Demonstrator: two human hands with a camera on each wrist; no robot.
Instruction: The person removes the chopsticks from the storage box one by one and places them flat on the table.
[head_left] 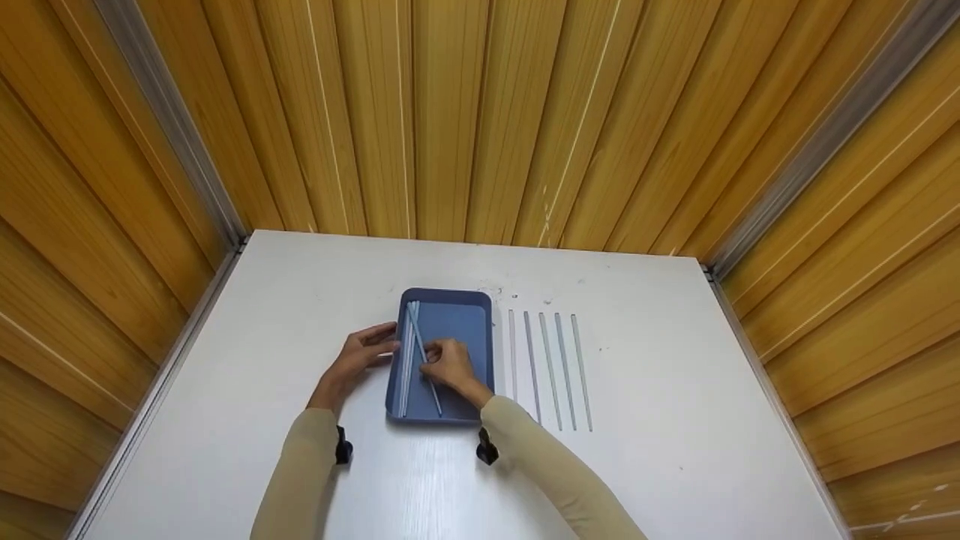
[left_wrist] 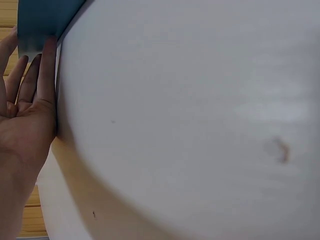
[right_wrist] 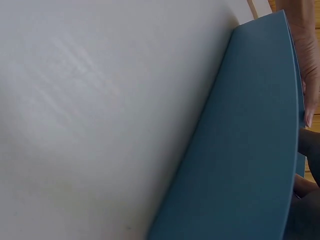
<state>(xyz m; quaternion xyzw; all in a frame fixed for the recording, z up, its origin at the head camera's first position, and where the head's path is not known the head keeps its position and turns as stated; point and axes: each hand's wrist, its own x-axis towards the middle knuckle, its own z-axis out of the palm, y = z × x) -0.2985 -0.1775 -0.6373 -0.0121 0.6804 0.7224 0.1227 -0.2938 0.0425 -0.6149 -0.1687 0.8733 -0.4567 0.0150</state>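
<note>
A blue rectangular tray (head_left: 457,319) sits on the white table, with several thin pale straws (head_left: 406,375) lying lengthwise along its left wall. My right hand (head_left: 453,365) reaches inside and pinches a light-blue straw (head_left: 417,328) near its middle; this straw slants across the others, its top end over theirs. At the tray's left side my left hand (head_left: 356,364) has its fingers extended against the outer wall, as the left wrist view also shows with the hand (left_wrist: 27,117) by the tray wall (left_wrist: 45,20). The tray's side wall (right_wrist: 240,115) hides much of the right hand in the right wrist view.
To the right of the tray, several translucent straws (head_left: 559,367) lie side by side in a row on the white table (head_left: 660,390). Wood-patterned panels (head_left: 442,120) stand behind and at both sides. The right sleeve (head_left: 540,457) passes near the row's lower left end.
</note>
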